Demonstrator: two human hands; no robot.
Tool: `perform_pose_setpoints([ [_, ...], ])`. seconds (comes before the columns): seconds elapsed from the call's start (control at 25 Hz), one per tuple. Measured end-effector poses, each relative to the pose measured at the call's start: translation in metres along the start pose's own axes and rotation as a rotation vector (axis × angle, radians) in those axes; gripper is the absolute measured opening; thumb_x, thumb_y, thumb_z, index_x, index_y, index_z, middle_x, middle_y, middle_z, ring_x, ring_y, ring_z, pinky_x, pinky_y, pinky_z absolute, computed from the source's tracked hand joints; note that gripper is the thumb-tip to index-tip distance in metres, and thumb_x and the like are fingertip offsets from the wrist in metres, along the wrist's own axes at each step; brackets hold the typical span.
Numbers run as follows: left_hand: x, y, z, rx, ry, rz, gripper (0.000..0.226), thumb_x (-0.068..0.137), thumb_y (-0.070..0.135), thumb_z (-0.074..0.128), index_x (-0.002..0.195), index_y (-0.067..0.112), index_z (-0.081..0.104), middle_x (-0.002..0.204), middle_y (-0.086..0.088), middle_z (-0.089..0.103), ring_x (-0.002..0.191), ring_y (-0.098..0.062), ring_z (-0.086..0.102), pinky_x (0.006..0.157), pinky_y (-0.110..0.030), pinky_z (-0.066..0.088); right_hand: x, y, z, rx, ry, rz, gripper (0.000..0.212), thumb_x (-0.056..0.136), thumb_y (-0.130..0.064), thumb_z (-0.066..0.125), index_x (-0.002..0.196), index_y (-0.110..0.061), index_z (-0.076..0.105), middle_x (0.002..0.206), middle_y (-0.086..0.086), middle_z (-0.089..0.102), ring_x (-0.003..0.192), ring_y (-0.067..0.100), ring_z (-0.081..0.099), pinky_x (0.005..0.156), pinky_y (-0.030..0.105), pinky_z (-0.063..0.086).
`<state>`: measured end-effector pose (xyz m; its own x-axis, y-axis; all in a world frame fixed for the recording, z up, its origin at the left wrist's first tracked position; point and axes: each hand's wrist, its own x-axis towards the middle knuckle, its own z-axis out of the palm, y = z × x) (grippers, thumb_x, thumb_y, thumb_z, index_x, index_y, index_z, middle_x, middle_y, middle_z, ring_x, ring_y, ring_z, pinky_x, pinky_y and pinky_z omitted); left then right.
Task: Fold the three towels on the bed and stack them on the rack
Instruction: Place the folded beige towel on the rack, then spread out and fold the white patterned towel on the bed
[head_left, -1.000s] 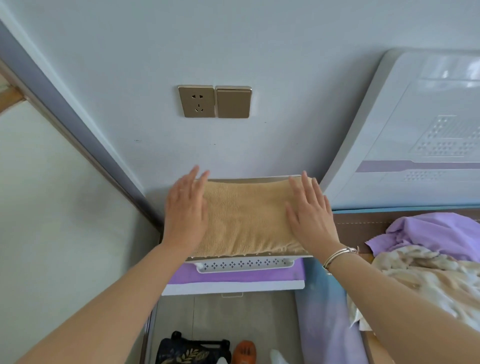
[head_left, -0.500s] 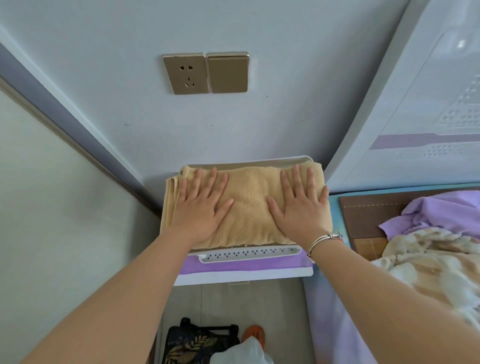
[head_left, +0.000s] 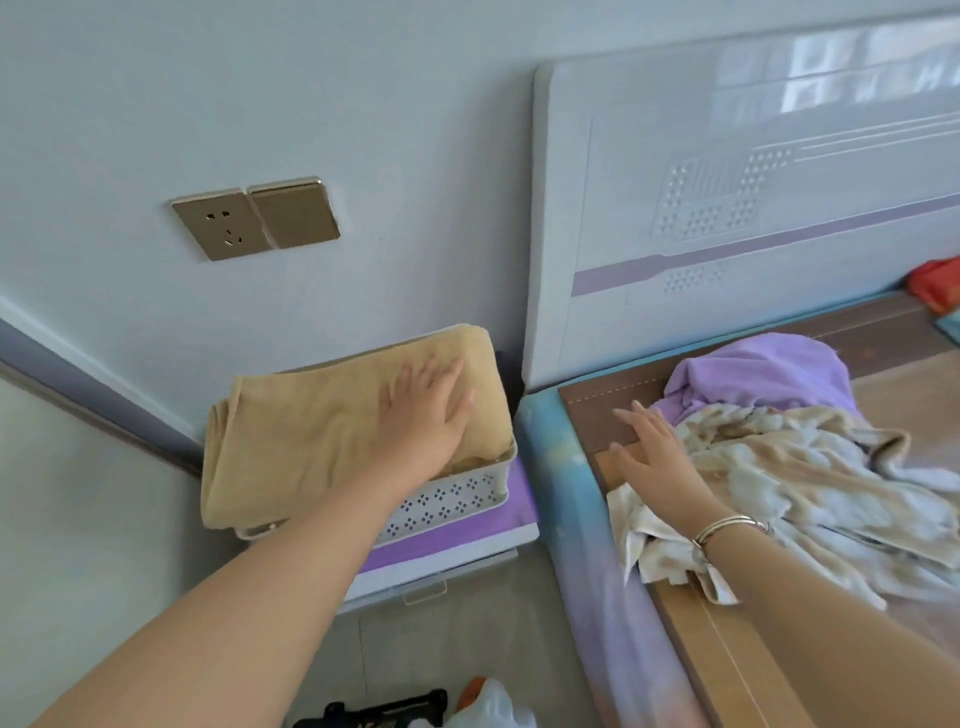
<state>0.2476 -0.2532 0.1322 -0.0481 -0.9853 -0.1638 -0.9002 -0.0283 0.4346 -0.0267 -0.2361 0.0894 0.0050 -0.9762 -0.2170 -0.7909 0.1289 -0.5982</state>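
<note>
My left forearm runs up from the lower left corner, stretched almost straight, and my left hand (head_left: 423, 415) lies palm-down on the folded tan towel (head_left: 322, 421), fingers spread and flat, pressing rather than gripping; nothing is closed in it. That towel sits in the white perforated rack (head_left: 452, 501), its left end spilling over the rack's rim, and the rack stands on a small purple-topped bedside stand (head_left: 467, 535) against the wall.

My right forearm comes in from the lower right, a thin silver bangle (head_left: 730, 527) at the wrist. My right hand (head_left: 649, 457) is open too, fingers extended and slightly fanned, palm down over the edge of the bed (head_left: 587, 519), with the heel of the hand at the near edge of the crumpled cream-and-beige towel (head_left: 800, 483); it holds nothing. That towel lies unfolded on the bed, and just behind it, touching it, is the bunched purple towel (head_left: 763, 374).

Farther off, the pale headboard (head_left: 727, 182) rises behind the bed, and a bronze socket and switch plate (head_left: 257, 217) sits on the wall above the rack.
</note>
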Motion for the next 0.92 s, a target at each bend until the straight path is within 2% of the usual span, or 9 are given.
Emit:
perform_pose_setpoints([
  [0.28,-0.029,0.129,0.098,-0.041,-0.088,0.198,0.046,0.102,0.039,0.029,0.147,0.031,0.032,0.160,0.004,0.017,0.149,-0.025,0.002,0.118,-0.048,0.003,-0.067,0.130,-0.049,-0.128,-0.094,0.261,0.044,0.095,-0.021,0.046,0.139,-0.022,0.044,0.158,0.007,0.019,0.147,0.025,0.007,0.116,0.040,0.015],
  [0.44,-0.047,0.170,0.158,-0.099,-0.232,0.145,0.043,0.102,0.040,0.032,0.144,0.032,0.037,0.159,0.005,0.019,0.148,-0.021,0.003,0.119,-0.048,0.002,-0.091,0.177,-0.060,-0.215,-0.182,0.264,0.037,0.095,-0.025,0.045,0.131,-0.026,0.053,0.160,-0.002,0.010,0.148,0.022,-0.001,0.116,0.045,0.017],
  [0.52,-0.054,0.180,0.177,-0.122,-0.284,0.118,0.042,0.102,0.039,0.032,0.143,0.032,0.039,0.159,0.006,0.020,0.148,-0.020,0.007,0.119,-0.049,0.002,-0.090,0.191,-0.059,-0.237,-0.215,0.265,0.038,0.094,-0.025,0.045,0.131,-0.025,0.055,0.160,-0.001,0.010,0.147,0.022,0.005,0.114,0.045,0.022],
  [0.56,-0.056,0.184,0.186,-0.137,-0.307,0.106,0.042,0.102,0.038,0.032,0.142,0.031,0.040,0.158,0.006,0.021,0.147,-0.019,0.010,0.118,-0.049,0.002,-0.088,0.194,-0.060,-0.212,-0.225,0.289,0.039,0.094,-0.024,0.045,0.131,-0.025,0.054,0.158,0.003,0.015,0.144,0.024,0.018,0.109,0.042,0.031],
  [0.6,-0.058,0.186,0.192,-0.146,-0.328,0.100,0.042,0.102,0.038,0.032,0.143,0.030,0.041,0.158,0.007,0.022,0.147,-0.017,0.012,0.118,-0.050,0.002,-0.085,0.195,-0.060,-0.133,-0.225,0.330,0.040,0.093,-0.022,0.045,0.132,-0.025,0.053,0.153,0.007,0.026,0.131,0.024,0.039,0.097,0.035,0.042],
  [0.64,-0.058,0.187,0.198,-0.150,-0.348,0.099,0.042,0.103,0.037,0.032,0.143,0.028,0.041,0.157,0.007,0.024,0.146,-0.016,0.014,0.118,-0.050,0.002,-0.082,0.196,-0.059,-0.012,-0.212,0.370,0.041,0.093,-0.019,0.044,0.133,-0.024,0.051,0.139,0.009,0.043,0.106,0.021,0.056,0.077,0.025,0.048],
  [0.72,-0.052,0.185,0.207,-0.148,-0.367,0.102,0.042,0.102,0.037,0.032,0.142,0.027,0.041,0.156,0.008,0.026,0.145,-0.014,0.018,0.118,-0.050,0.004,-0.073,0.194,-0.053,0.175,-0.183,0.442,0.042,0.094,-0.015,0.042,0.135,-0.024,0.047,0.091,-0.003,0.055,0.062,0.012,0.051,0.047,0.014,0.037],
  [0.8,-0.039,0.174,0.213,-0.166,-0.371,0.091,0.041,0.102,0.036,0.035,0.141,0.026,0.042,0.153,0.007,0.032,0.143,-0.014,0.024,0.118,-0.050,0.009,-0.059,0.194,-0.042,0.257,-0.177,0.487,0.044,0.095,-0.013,0.041,0.137,-0.022,0.044,0.076,-0.014,0.044,0.057,0.004,0.041,0.046,0.013,0.031],
  [0.92,-0.022,0.152,0.218,-0.240,-0.373,0.070,0.041,0.101,0.034,0.039,0.139,0.021,0.046,0.148,0.002,0.042,0.137,-0.017,0.036,0.113,-0.047,0.027,-0.040,0.195,-0.020,0.297,-0.200,0.529,0.048,0.094,-0.017,0.042,0.142,-0.022,0.040,0.102,-0.012,0.053,0.070,-0.002,0.040,0.058,0.014,0.033],
])
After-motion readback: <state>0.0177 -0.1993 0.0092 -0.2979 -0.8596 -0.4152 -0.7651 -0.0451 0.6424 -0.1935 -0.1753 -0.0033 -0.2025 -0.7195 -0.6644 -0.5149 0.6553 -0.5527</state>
